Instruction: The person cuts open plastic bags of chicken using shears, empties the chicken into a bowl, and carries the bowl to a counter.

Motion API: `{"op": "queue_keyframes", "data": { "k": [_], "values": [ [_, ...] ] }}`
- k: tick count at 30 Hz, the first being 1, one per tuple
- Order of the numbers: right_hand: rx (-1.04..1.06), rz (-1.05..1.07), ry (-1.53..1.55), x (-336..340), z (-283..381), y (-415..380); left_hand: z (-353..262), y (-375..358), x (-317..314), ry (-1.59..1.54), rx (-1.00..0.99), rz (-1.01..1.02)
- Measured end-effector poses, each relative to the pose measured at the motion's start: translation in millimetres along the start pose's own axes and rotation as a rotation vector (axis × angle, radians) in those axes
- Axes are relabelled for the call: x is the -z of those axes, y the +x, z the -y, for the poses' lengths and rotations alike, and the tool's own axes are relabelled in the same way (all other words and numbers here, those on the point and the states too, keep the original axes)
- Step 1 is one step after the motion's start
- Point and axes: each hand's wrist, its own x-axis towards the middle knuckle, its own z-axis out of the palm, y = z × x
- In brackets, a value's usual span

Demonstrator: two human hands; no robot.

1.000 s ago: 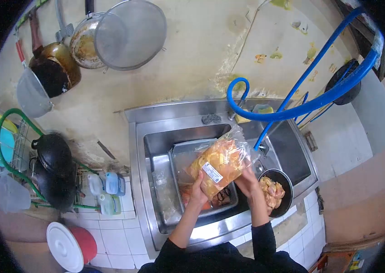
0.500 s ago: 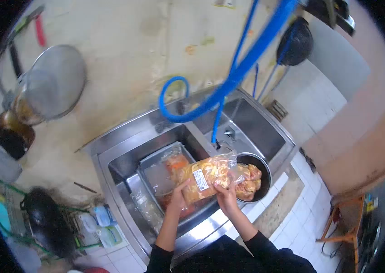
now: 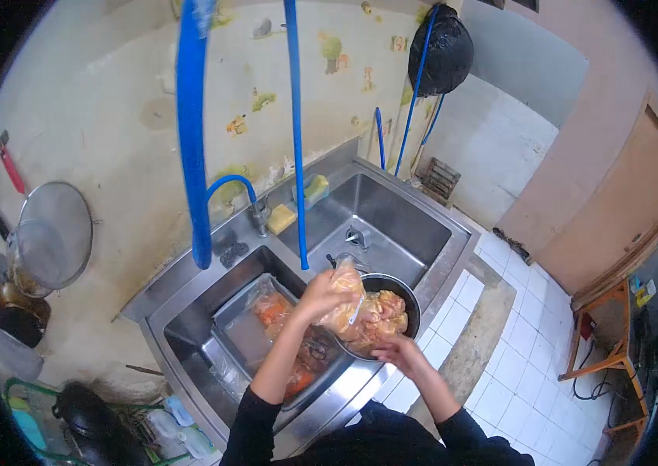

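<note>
My left hand [image 3: 316, 300] grips a clear plastic bag of raw meat pieces [image 3: 347, 289], held upright and tilted at the left side of a dark round pot [image 3: 416, 312]. Raw meat, chicken by its look [image 3: 385, 307], fills much of the pot. At the pot's near rim is my right hand [image 3: 403, 356], fingers stretched out and holding nothing I can see. Whether its fingertips touch the meat or the rim is hard to tell. Below my left forearm, a grey tray [image 3: 237, 332] with bagged orange and reddish food rests in the left basin.
The right basin [image 3: 407, 217] has a drain fitting. Blue hoses [image 3: 195, 155] hang in front of the wall. Yellow sponges [image 3: 281, 220] lie on the sink's back ledge beside the tap [image 3: 259, 221]. A wooden stool [image 3: 616, 357] stands on the tiled floor at right.
The bag has gone from lying flat between both hands to upright in my left hand by the pot. My right hand has let go and moved to the pot's near rim. The view has shifted.
</note>
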Motion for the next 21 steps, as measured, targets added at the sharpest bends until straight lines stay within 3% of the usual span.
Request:
{"op": "queue_keyframes", "data": {
  "k": [2,4,7,9,10,12,14,15,17,21],
  "values": [
    [0.359,-0.08,-0.178,13.2,12.9,14.6,-19.5,4.9,-9.4,0.04,-0.029,-0.061],
    [0.77,-0.138,-0.497,0.8,50.3,18.3,-37.4,9.4,-16.7,0.187,-0.088,0.022],
    [0.834,-0.084,-0.337,-29.6,102.5,17.7,-55.6,13.5,-29.5,0.373,-0.235,0.028],
    [0.769,0.075,-0.662,-23.2,121.4,32.8,-63.7,22.6,-27.6,0.393,-0.177,0.05],
    [0.765,0.088,-0.663,-19.7,123.9,38.6,-65.7,24.9,-25.7,0.41,-0.128,0.079],
    [0.868,0.126,-0.66,-15.7,125.8,46.0,-60.3,24.2,-24.6,0.32,-0.088,0.076],
    [0.881,0.09,-0.619,-15.3,121.3,46.4,-49.1,21.2,-22.0,-0.029,-0.159,0.207],
    [0.902,0.004,-0.57,-16.3,122.0,42.5,-43.6,16.9,-21.1,-0.034,-0.147,0.19],
    [0.99,-0.123,-0.392,-21.8,126.5,34.7,-32.7,6.5,-19.7,-0.586,-0.006,0.209],
    [0.954,-0.11,-0.544,-9.2,150.7,32.3,57.1,-22.9,-44.7,-0.388,-0.095,0.266]
  ]
}}
